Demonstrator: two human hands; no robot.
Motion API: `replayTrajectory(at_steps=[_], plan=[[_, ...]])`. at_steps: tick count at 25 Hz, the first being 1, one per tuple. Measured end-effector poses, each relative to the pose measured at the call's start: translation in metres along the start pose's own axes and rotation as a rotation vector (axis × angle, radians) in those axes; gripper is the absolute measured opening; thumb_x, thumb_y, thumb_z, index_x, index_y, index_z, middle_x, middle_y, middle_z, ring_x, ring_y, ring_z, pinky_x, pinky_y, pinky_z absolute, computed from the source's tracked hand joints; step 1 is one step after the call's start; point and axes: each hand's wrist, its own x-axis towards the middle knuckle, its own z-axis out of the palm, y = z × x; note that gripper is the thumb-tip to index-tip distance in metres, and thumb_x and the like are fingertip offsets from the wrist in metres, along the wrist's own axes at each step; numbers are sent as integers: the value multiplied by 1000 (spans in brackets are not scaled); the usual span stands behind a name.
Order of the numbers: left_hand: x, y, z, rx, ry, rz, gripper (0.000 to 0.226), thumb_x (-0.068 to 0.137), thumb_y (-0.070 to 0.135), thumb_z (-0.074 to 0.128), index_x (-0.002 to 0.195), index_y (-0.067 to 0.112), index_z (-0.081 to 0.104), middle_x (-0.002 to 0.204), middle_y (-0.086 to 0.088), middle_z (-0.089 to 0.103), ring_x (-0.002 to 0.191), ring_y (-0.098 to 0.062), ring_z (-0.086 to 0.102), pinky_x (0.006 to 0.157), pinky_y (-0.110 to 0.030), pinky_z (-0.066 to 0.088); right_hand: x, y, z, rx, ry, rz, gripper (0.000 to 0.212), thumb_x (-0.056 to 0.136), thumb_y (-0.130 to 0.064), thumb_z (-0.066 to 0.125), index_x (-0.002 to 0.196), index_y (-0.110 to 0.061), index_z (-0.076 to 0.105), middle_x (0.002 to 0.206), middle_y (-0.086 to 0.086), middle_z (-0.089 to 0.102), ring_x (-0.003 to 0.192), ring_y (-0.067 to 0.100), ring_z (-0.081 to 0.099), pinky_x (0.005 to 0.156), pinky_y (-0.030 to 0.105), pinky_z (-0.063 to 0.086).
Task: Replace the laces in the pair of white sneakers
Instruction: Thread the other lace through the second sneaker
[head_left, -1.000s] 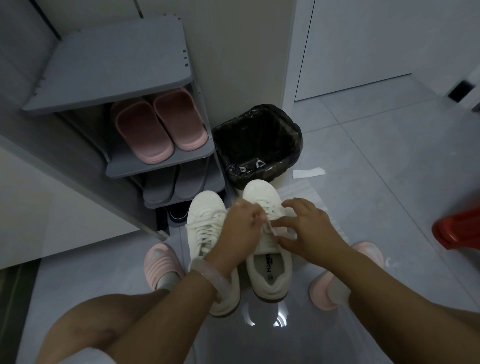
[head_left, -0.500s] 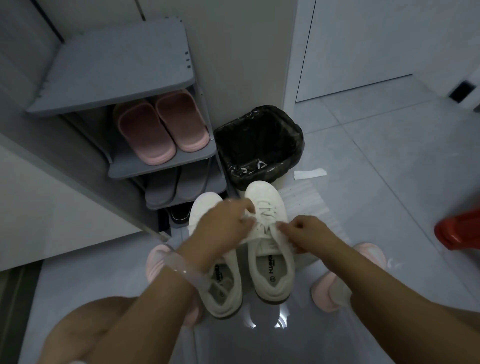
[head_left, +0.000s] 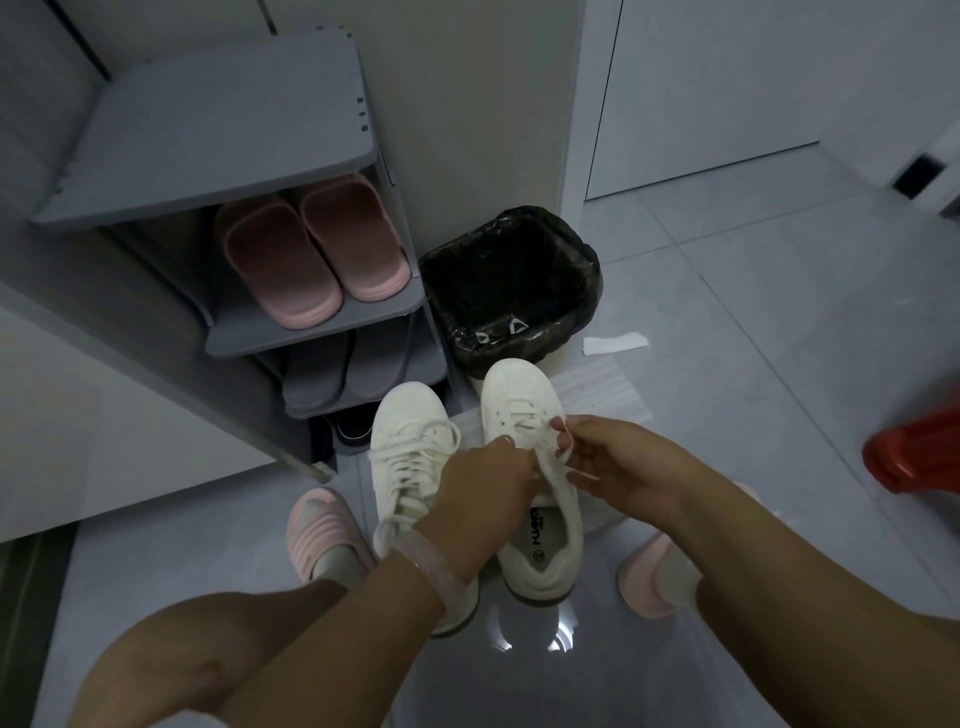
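Note:
Two white sneakers stand side by side on the floor in front of me, toes pointing away. The left sneaker (head_left: 410, 457) has its white laces tied. Over the tongue of the right sneaker (head_left: 524, 410), both my hands work its white lace (head_left: 558, 457). My left hand (head_left: 480, 488) lies across the shoe's middle and grips the lace on the left side. From the right, my right hand (head_left: 618, 462) pinches a strand between thumb and fingers. The right shoe's lower eyelets are hidden under my hands.
A grey shoe rack (head_left: 228, 135) with pink slippers (head_left: 311, 260) stands at the left. A bin lined with a black bag (head_left: 511, 286) sits just beyond the sneakers. A red object (head_left: 914, 452) lies at the right edge, and a white paper scrap (head_left: 615, 343) on the tiles.
Both hands have shifted slightly on the right sneaker's lace; my right hand rose and drew a strand toward the right, while my left hand settled lower over the shoe's middle.

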Motion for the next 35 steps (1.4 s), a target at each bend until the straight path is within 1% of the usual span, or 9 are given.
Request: replayTrajectory(at_steps=[6, 10, 14, 19, 22, 24, 29, 32, 35], plan=[[5, -7, -5, -434, -19, -101, 19, 87, 23, 55, 93, 12, 70, 96, -6, 67, 92, -21, 60, 77, -31, 47, 4, 2, -7, -64, 175, -154, 15, 94, -11, 48, 103, -18, 57, 72, 2, 57, 65, 12, 51, 61, 23, 40], [7, -8, -4, -494, -33, -136, 19, 85, 22, 57, 84, 7, 69, 88, -9, 67, 85, -23, 61, 76, -35, 50, 2, 3, -4, -209, 174, -220, 19, 91, -14, 55, 110, -17, 57, 77, 3, 57, 66, 12, 49, 61, 23, 37], [7, -9, -3, -452, -21, -132, 18, 85, 23, 55, 83, 9, 66, 88, -8, 66, 84, -22, 60, 74, -35, 49, 5, 5, -6, -588, 215, -206, 17, 83, -15, 67, 95, -14, 55, 89, 5, 56, 73, 12, 52, 62, 21, 42], [7, -8, -5, -402, -3, -117, 22, 87, 24, 53, 87, 7, 67, 91, -7, 66, 87, -20, 59, 77, -34, 49, 1, 6, -12, -822, 296, -214, 13, 84, -15, 66, 74, -13, 56, 76, 1, 60, 66, 11, 60, 72, 29, 54], [5, -5, -6, -318, 21, -73, 22, 89, 25, 50, 93, 11, 67, 98, -4, 62, 93, -18, 56, 76, -30, 43, -1, 5, -11, -697, 380, -262, 16, 83, -14, 66, 70, -9, 59, 72, 3, 61, 67, 14, 60, 74, 35, 56], [3, -4, -4, -259, 8, -48, 25, 90, 25, 48, 94, 10, 68, 97, -5, 61, 91, -20, 58, 72, -31, 42, -4, 4, -7, -510, 354, -287, 15, 82, -13, 68, 69, -8, 62, 71, 1, 60, 68, 12, 54, 62, 25, 50], [3, -7, 5, -178, -60, -66, 28, 91, 28, 47, 92, 8, 66, 90, -9, 63, 85, -25, 62, 64, -31, 42, -7, 0, 5, -28, 64, -43, 14, 91, -10, 55, 80, -10, 64, 59, -5, 61, 51, 5, 35, 41, 12, 29], [4, -8, 7, -196, -30, -89, 28, 90, 30, 48, 94, 9, 67, 94, -10, 64, 86, -24, 61, 67, -31, 43, -7, -3, -1, 6, 32, 144, 20, 94, -16, 50, 78, -10, 59, 46, -6, 50, 37, 3, 31, 35, 12, 25], [5, -7, 5, -231, -11, -119, 27, 89, 29, 49, 90, 8, 67, 92, -10, 64, 85, -25, 61, 69, -32, 45, -6, -3, -6, -68, 45, 206, 30, 92, -30, 53, 67, -14, 52, 44, -5, 41, 43, 8, 32, 45, 18, 32]])
